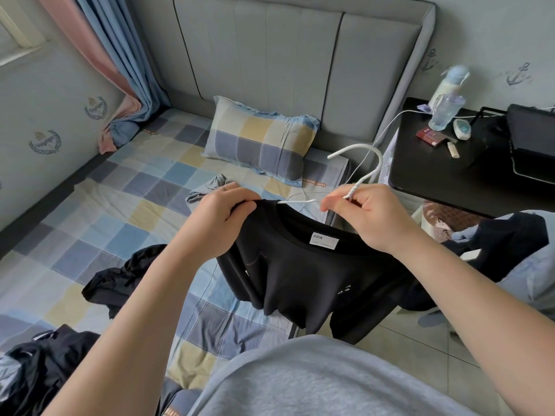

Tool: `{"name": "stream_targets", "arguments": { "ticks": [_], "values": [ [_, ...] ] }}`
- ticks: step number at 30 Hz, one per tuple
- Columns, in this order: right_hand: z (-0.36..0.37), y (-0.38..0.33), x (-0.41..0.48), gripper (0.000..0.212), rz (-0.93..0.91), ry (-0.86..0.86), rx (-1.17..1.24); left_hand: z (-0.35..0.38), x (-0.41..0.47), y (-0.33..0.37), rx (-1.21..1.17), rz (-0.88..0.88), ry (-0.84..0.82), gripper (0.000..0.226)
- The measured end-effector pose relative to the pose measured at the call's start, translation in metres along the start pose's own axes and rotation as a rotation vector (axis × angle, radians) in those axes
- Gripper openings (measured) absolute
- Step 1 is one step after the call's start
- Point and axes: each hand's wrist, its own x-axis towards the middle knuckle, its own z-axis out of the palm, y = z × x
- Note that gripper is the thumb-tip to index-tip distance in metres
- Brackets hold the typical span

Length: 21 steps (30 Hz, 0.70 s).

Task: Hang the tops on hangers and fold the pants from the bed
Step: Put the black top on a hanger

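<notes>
Right hand (pixel 363 217): thumb and curled fingers (pixel 345 205) pinch the neck of a white hanger (pixel 357 184), just under its hook. The hook points up and away, toward the black nightstand (pixel 435 175).

Left hand (pixel 223 214): fingers curled tight round the collar edge of a black sweatshirt (pixel 300 271), at its left shoulder, bunching the cloth.

Between the hands a short run of hanger arm shows bare and goes under the collar at the left grip. The other arm is hidden behind the right hand, so I cannot tell whether it is seated. The white neck label (pixel 324 241) faces up. The body and sleeves hang free over the edge of the checked bed (pixel 105 205).

Step, as judged: seating the hanger in the first top, partly done.

Next move calls for drawing the collar over the left hanger end, checking the right end, then letting the cloth drop square.

Left on the bed: a dark garment (pixel 120 280) mid-bed, a dark heap (pixel 33 373) at the near corner and a grey piece (pixel 207 187) by the pillow (pixel 261 139).
</notes>
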Motion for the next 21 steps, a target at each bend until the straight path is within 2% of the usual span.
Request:
{"name": "stream_targets", "arguments": {
  "ticks": [7, 11, 13, 16, 19, 21],
  "values": [
    [-0.011, 0.014, 0.015, 0.003, 0.062, 0.004, 0.040, 0.010, 0.005, 0.004, -0.022, -0.040, 0.180, 0.017],
    [-0.033, 0.048, 0.009, 0.018, 0.198, -0.099, -0.173, 0.000, 0.005, -0.009, -0.062, -0.106, 0.249, 0.019],
    [-0.046, 0.065, 0.002, 0.022, 0.310, -0.139, -0.176, -0.005, 0.004, -0.017, -0.086, -0.155, 0.280, 0.020],
    [-0.056, 0.085, -0.008, 0.017, 0.467, -0.219, -0.094, -0.011, 0.005, -0.031, -0.109, -0.212, 0.321, 0.020],
    [-0.063, 0.098, -0.013, 0.009, 0.521, -0.269, -0.206, -0.016, 0.005, -0.040, -0.075, -0.212, 0.351, 0.020],
    [-0.066, 0.099, -0.012, 0.008, 0.509, -0.214, -0.276, -0.017, 0.006, -0.042, -0.044, -0.199, 0.340, 0.020]
  ]
}}
